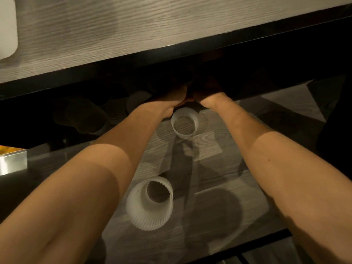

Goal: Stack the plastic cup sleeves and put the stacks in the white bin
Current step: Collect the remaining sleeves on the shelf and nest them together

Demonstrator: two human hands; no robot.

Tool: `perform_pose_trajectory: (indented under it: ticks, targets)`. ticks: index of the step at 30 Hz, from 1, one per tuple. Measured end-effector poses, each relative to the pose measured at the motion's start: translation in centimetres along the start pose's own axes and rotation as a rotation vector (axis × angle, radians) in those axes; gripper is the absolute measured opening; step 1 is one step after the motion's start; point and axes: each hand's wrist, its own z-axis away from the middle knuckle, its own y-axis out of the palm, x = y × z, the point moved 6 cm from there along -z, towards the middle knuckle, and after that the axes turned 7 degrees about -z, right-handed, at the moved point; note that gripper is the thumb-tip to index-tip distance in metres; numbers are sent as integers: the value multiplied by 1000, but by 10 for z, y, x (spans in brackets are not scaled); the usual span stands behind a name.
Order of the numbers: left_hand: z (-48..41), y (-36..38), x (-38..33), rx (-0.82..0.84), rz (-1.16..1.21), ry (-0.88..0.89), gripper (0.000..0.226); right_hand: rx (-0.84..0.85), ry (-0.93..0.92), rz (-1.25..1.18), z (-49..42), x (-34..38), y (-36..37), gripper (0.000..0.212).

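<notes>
**A:** Your left hand (pixel 172 101) and right hand (pixel 208 97) reach under the desk (pixel 114 35), past its front edge into shadow. I cannot tell whether your fingers are spread or pinching anything.

**B:** The first sleeve (pixel 184 123) sits on the shelf (pixel 219 149) below the desk, just out from that edge, beside your left hand. The second sleeve (pixel 150 203) sits well out from it, toward you. The dim sleeves (pixel 85 117) lie back under the desk.

**A:** They look thin, light and springy. Squeeze hard and you will probably crush one.

**B:** Take each by its wide rim with light fingers; the ribs should give you grip.
</notes>
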Motion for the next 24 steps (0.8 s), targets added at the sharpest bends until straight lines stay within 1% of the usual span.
perform_pose_trajectory:
  ticks: [2, 4, 6, 9, 10, 11, 13, 14, 15, 17, 18, 20, 22, 24]
  targets:
    - [0, 3, 1, 2, -25, 17, 29, -62, -34, -97, 1, 1, -5, 63]
    - [1, 4, -1, 3, -49, 50, 35, -160, -78, -154, 6, 5, -15, 61]
    - [3, -2, -4, -51, -81, 97, 35, -204, -84, -227, 15, 5, -22, 57]
    - [10, -19, -8, -159, -203, 213, 42, -225, -28, -426, 37, 1, -35, 58]
    - [15, -22, -8, -141, -222, 234, 43, -216, -6, -461, 47, 1, -39, 54]
    - [22, -25, -6, -89, -218, 245, 42, -194, -3, -466, 56, 4, -43, 47]
    - [34, -31, -3, 38, -236, 242, 37, -137, -78, -427, 74, 12, -48, 30]
    - [38, -36, 0, 67, -278, 250, 40, -117, -116, -399, 81, 14, -48, 29]
    - [44, -40, 2, 80, -350, 255, 40, -104, -131, -364, 88, 15, -46, 32]
    - [50, -48, 15, 86, -534, 207, 31, -78, -116, -325, 99, 9, -38, 46]
    - [50, -49, 20, 85, -589, 220, 28, -52, -120, -311, 104, 6, -33, 53]
    - [56, -47, 28, 90, -545, 300, 22, 0, -151, -271, 115, 2, -21, 61]
    - [61, -43, 37, 127, -485, 334, 31, 15, -176, -231, 124, -1, -14, 63]
    - [61, -39, 46, 115, -477, 368, 38, 0, -178, -188, 129, -5, -7, 63]
